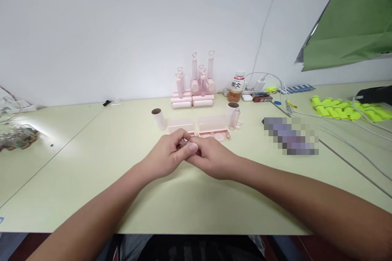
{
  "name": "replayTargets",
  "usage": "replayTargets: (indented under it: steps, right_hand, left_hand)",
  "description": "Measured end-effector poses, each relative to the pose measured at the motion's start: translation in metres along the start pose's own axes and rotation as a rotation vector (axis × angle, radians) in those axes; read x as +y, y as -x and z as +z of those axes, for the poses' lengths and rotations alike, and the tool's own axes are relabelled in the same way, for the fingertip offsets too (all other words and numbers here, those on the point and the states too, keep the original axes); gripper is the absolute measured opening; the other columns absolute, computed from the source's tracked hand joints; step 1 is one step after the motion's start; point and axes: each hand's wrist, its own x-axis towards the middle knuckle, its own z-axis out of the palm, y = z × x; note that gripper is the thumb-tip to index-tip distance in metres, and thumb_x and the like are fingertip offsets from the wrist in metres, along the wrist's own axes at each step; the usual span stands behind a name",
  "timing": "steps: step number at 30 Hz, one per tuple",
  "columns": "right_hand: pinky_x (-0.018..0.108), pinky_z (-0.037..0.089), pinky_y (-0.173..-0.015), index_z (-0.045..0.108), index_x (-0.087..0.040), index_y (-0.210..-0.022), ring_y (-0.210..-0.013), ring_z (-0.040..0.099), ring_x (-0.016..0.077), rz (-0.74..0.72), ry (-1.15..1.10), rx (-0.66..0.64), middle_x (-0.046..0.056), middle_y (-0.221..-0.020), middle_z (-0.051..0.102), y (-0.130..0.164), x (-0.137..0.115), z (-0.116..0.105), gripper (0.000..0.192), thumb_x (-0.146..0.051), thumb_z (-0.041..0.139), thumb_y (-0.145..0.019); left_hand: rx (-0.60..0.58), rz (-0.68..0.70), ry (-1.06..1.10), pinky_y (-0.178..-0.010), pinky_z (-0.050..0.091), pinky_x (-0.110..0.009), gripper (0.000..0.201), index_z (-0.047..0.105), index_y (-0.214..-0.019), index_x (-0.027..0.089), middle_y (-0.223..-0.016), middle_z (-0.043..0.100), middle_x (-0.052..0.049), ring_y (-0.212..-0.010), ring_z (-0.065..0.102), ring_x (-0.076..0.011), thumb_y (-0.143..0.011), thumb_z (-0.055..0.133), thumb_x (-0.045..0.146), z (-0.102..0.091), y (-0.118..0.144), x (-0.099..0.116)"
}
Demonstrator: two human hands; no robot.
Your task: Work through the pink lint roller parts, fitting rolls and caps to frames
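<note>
My left hand (168,153) and my right hand (211,157) meet above the front middle of the table, fingers closed together. Between them shows a sliver of a small clear pinkish piece (183,143), mostly covered by the fingers. Just behind the hands lie two pink cases with clear lids (213,122) raised; the right case's pink tray (218,136) holds round shapes. A white cardboard tube (159,119) stands behind my left hand. Beyond my right hand are another cardboard tube (233,107) and a small pink clear tube (235,119) standing upright.
Against the wall, several pink tubes with heart-shaped loops (194,67) stand on closed pink cases (203,101). A labelled bottle (237,87) and white cables (324,115) sit at right, with bright yellow pieces (337,108) and a blurred-out object (289,136). Clear-wrapped items (18,136) lie far left.
</note>
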Motion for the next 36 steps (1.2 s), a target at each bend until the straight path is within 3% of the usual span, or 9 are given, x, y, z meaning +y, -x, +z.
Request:
replayTargets:
  steps: [4, 8, 11, 16, 19, 24, 28, 33, 36]
  right_hand:
    - [0.025, 0.034, -0.057, 0.056, -0.019, -0.087, -0.064, 0.048, 0.0130, 0.120, -0.134, -0.019, -0.002, -0.073, 0.053, 0.020, 0.005, -0.006, 0.022, -0.040, 0.055, -0.091]
    - [0.024, 0.034, -0.053, 0.053, -0.018, -0.080, -0.056, 0.044, 0.0102, 0.225, -0.370, -0.136, -0.004, -0.065, 0.050, 0.031, 0.018, -0.013, 0.032, -0.047, 0.054, -0.092]
    - [0.023, 0.029, -0.048, 0.050, -0.019, -0.079, -0.047, 0.035, 0.0081, 0.258, -0.563, -0.188, -0.008, -0.054, 0.041, 0.030, 0.022, -0.013, 0.038, -0.055, 0.053, -0.091]
    - [0.022, 0.026, -0.050, 0.054, -0.018, -0.078, -0.052, 0.034, 0.0082, 0.241, -0.489, -0.041, -0.008, -0.058, 0.040, 0.029, 0.020, -0.004, 0.040, -0.054, 0.071, -0.077]
    - [0.022, 0.033, -0.055, 0.055, -0.018, -0.077, -0.059, 0.043, 0.0103, 0.169, -0.437, -0.082, -0.004, -0.066, 0.051, 0.032, 0.023, -0.004, 0.040, -0.055, 0.069, -0.079]
    - [0.021, 0.033, -0.044, 0.055, -0.016, -0.074, -0.046, 0.043, 0.0081, 0.186, -0.596, -0.402, -0.002, -0.061, 0.057, 0.034, 0.029, -0.011, 0.051, -0.065, 0.052, -0.089]
    - [0.020, 0.034, -0.044, 0.051, -0.017, -0.066, -0.045, 0.045, 0.0078, 0.167, -0.571, -0.295, -0.002, -0.056, 0.054, 0.035, 0.025, -0.013, 0.051, -0.062, 0.051, -0.090]
    - [0.019, 0.038, -0.049, 0.053, -0.018, -0.070, -0.052, 0.052, 0.0093, 0.033, -0.286, -0.245, -0.001, -0.062, 0.059, 0.037, 0.021, -0.013, 0.037, -0.048, 0.054, -0.092]
    - [0.020, 0.039, -0.049, 0.053, -0.019, -0.072, -0.051, 0.055, 0.0100, 0.049, -0.272, -0.289, -0.001, -0.063, 0.061, 0.036, 0.024, -0.010, 0.034, -0.046, 0.056, -0.092]
  left_hand:
    - [0.053, -0.027, 0.209, -0.057, 0.042, -0.023, 0.028, 0.057, -0.082, 0.019, -0.071, 0.064, 0.000, -0.063, 0.056, -0.0126, -0.089, 0.058, 0.046, 0.011, -0.002, -0.001]
    - [0.214, -0.051, 0.323, -0.047, 0.033, -0.020, 0.031, 0.054, -0.078, 0.018, -0.053, 0.048, 0.006, -0.047, 0.041, -0.0073, -0.086, 0.063, 0.046, 0.008, -0.001, -0.013]
    - [0.256, -0.085, 0.497, -0.044, 0.029, -0.019, 0.034, 0.053, -0.079, 0.018, -0.051, 0.046, 0.007, -0.044, 0.038, -0.0063, -0.082, 0.066, 0.050, 0.007, 0.002, -0.024]
    - [0.051, -0.128, 0.835, -0.038, 0.022, -0.018, 0.047, 0.055, -0.094, 0.019, -0.044, 0.044, 0.010, -0.035, 0.034, -0.0060, -0.073, 0.073, 0.057, 0.028, 0.004, -0.032]
    - [-0.053, -0.105, 0.858, -0.037, 0.026, -0.018, 0.045, 0.060, -0.091, 0.016, -0.044, 0.047, 0.007, -0.035, 0.038, -0.0065, -0.074, 0.072, 0.056, 0.039, 0.004, -0.028]
    - [0.009, -0.098, 0.909, -0.034, 0.027, -0.018, 0.038, 0.063, -0.085, 0.015, -0.043, 0.051, 0.006, -0.032, 0.042, -0.0074, -0.074, 0.074, 0.050, 0.036, 0.005, -0.027]
    - [0.038, -0.108, 1.075, -0.027, 0.028, -0.019, 0.036, 0.063, -0.084, 0.016, -0.047, 0.059, 0.003, -0.028, 0.045, -0.0096, -0.076, 0.071, 0.050, 0.039, 0.004, -0.028]
    - [0.172, -0.195, 1.179, -0.025, 0.022, -0.019, 0.038, 0.059, -0.080, 0.019, -0.042, 0.047, 0.008, -0.026, 0.035, -0.0076, -0.078, 0.063, 0.056, 0.029, -0.002, -0.025]
    - [0.397, -0.126, 0.850, -0.031, 0.027, -0.021, 0.039, 0.057, -0.078, 0.019, -0.041, 0.046, 0.008, -0.030, 0.038, -0.0089, -0.078, 0.061, 0.058, 0.003, -0.003, -0.029]
